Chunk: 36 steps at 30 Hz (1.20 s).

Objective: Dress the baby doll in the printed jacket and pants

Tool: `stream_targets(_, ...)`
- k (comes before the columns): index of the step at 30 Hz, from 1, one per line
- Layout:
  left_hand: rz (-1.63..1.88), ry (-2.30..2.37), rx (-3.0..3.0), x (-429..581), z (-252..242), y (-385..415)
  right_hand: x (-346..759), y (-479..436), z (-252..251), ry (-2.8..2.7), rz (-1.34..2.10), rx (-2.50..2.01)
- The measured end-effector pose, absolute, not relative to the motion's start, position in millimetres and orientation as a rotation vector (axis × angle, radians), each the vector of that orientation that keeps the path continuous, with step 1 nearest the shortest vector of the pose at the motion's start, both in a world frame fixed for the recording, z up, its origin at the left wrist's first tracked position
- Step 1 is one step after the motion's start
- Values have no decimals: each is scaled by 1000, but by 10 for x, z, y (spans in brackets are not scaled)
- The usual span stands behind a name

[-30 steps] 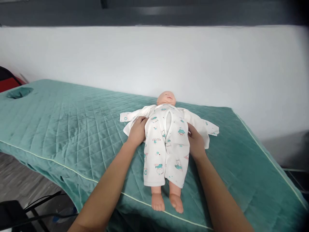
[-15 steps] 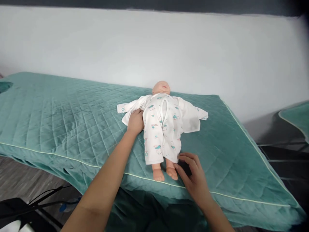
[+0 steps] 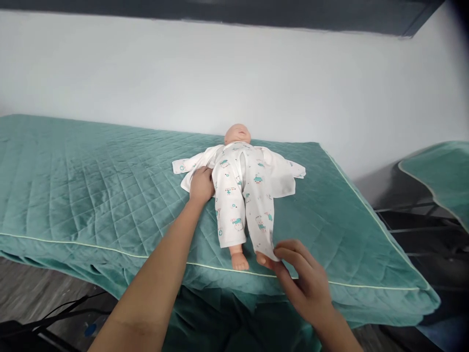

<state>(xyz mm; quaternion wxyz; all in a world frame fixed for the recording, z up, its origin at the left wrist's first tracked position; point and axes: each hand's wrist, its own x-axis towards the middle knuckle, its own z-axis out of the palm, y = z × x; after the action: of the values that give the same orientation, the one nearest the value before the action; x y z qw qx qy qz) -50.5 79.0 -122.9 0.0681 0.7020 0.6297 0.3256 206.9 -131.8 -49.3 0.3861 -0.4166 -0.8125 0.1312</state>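
Note:
A baby doll lies on its back with its head toward the wall, in a white printed top with spread sleeves and white printed pants. My left hand presses against the doll's side at the waist, its fingers curled in and the fingertips hidden by the cloth. Between thumb and fingers, my right hand pinches the hem of the pant leg on the right, stretched down over that foot. The doll's other foot sticks out bare below its hem.
A green quilted cover with pale piping lies over the bed, whose near edge runs just below the doll's feet. Behind stands a white wall. Another green-covered surface is at the right, and dark cables hang at lower left.
My right hand has pulled the pant leg's hem down and to the right, so the foot there is now mostly covered. My left hand stays at the doll's side. The view has shifted slightly.

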Motion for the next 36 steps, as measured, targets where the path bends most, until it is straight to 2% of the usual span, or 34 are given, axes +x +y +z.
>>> stream_targets(5,986,1908,2098,-505,-1231,788,2197,-1360,-588,-2122,264,-1153)
stream_targets(12,954,1955,2127,-500,-1245,798,2165,-1345,-1028,-2015,252,-1658)
stream_targets(17,957,1967,2112,-494,-1238,795,2122,-1453,-900,-2048,406,-1518)
stream_targets(24,961,1978,2125,-490,-1240,800,2292,-1535,-736,-2125,382,-1329)
stream_targets(29,966,2000,2116,-485,-1242,791,1937,-1409,-451,-2165,329,-1269)
stream_targets(32,950,2010,2114,-480,-1240,783,1641,-1291,-373,-2374,290,-1300)
stream_targets(36,895,2025,2123,-471,-1250,791,1469,-1181,-427,-2433,153,-1555)
